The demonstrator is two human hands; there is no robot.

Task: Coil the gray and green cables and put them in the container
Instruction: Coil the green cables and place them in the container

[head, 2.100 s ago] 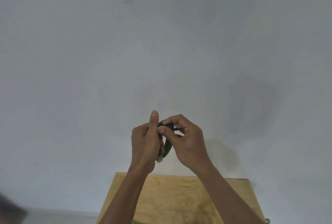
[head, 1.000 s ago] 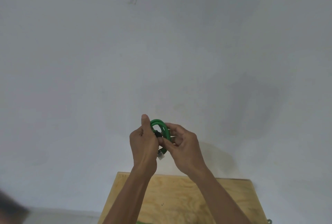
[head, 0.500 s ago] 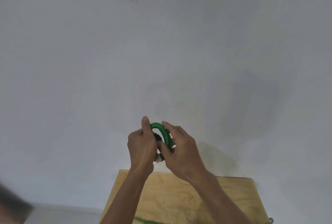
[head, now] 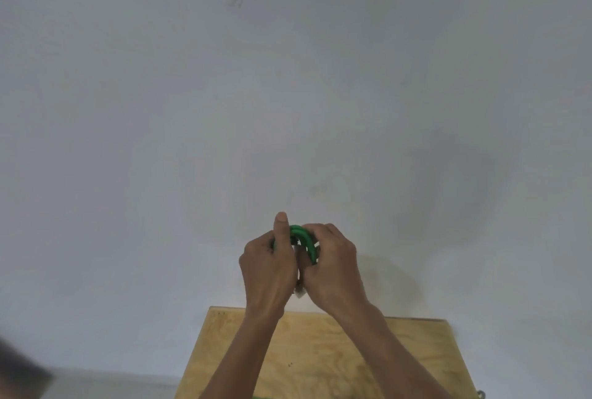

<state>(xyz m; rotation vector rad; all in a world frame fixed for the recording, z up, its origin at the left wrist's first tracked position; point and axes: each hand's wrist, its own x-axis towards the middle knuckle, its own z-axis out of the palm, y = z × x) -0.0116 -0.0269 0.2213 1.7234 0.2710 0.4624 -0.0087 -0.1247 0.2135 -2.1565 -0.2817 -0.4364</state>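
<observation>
Above the plywood table, the left hand and right hand clamp the green cable in tight loops; it looks light, springy, best pinched across the bundle.

Both forearms rise from the bottom edge of the frame and converge just below centre, bare to the wrists. The left hand shows its back to the camera, fingers curled in, thumb straight and pointing up toward the top of the frame. The right hand presses against it from the right, knuckles bent, fingers folded over the top of a green cable pinched between the two hands.
</observation>
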